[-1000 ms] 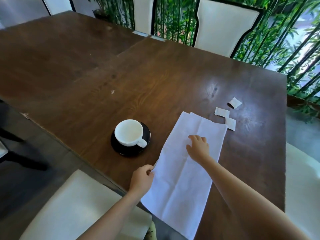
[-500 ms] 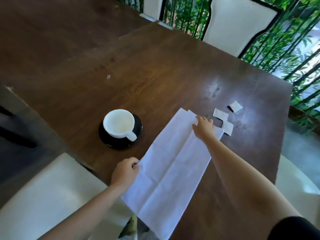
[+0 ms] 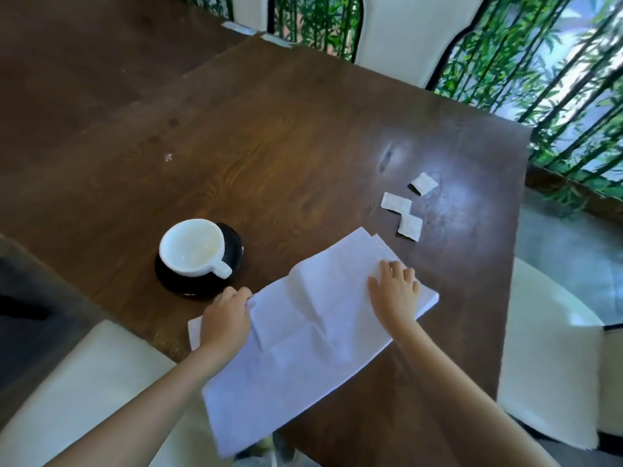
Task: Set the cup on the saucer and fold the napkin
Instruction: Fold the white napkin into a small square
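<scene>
A white cup (image 3: 192, 251) stands upright on a black saucer (image 3: 232, 244), handle pointing toward me and to the right. Right of it a white napkin (image 3: 303, 335) lies on the wooden table (image 3: 269, 146), creased, with its near end hanging over the table's front edge. My left hand (image 3: 229, 318) pinches the napkin's left edge just below the saucer. My right hand (image 3: 396, 291) lies flat, fingers spread, on the napkin's far right part.
Three small white packets (image 3: 403, 210) lie on the table beyond the napkin. White chair seats sit at lower left (image 3: 67, 399) and right (image 3: 553, 365). Another white chair back (image 3: 404, 32) and green bamboo stand behind the table's far edge.
The napkin has turned from lengthwise to lying more across in front of me. My right hand drew back toward me with its far end. My left hand kept its pinch on the left edge.
</scene>
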Tool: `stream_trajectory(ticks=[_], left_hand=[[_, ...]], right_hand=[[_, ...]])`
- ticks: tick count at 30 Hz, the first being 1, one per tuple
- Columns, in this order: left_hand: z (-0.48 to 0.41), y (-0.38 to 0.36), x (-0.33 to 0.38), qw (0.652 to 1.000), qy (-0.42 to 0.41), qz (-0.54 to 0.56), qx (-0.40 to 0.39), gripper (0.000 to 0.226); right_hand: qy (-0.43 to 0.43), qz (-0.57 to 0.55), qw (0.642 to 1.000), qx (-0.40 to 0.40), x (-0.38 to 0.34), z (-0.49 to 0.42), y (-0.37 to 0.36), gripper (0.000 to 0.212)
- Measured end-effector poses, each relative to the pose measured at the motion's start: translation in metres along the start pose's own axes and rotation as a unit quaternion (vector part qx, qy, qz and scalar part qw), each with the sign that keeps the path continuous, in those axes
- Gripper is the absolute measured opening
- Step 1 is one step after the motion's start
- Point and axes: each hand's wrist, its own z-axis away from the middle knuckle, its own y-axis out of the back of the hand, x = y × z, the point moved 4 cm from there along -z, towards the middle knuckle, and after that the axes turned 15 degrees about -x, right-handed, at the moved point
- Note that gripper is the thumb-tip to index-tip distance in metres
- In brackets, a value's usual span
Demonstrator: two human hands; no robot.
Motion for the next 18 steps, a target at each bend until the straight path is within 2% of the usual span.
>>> stream_trajectory(ticks=[6, 10, 18], left_hand=[[-0.007, -0.011, 0.025, 0.993, -0.068, -0.096, 0.013, 0.013], [-0.023, -0.015, 0.044, 0.987, -0.114, -0.11, -0.001, 0.014], [-0.039, -0.018, 0.078, 0.979, -0.169, -0.117, -0.011, 0.015]], right_hand=[[-0.112, -0.083, 0.989, 0.048, 0.062, 0.057, -0.005, 0.03], [-0.152, -0.158, 0.972, 0.082, 0.091, 0.073, 0.003, 0.027], [-0.242, -0.245, 0.936, 0.079, 0.122, 0.086, 0.009, 0.027]])
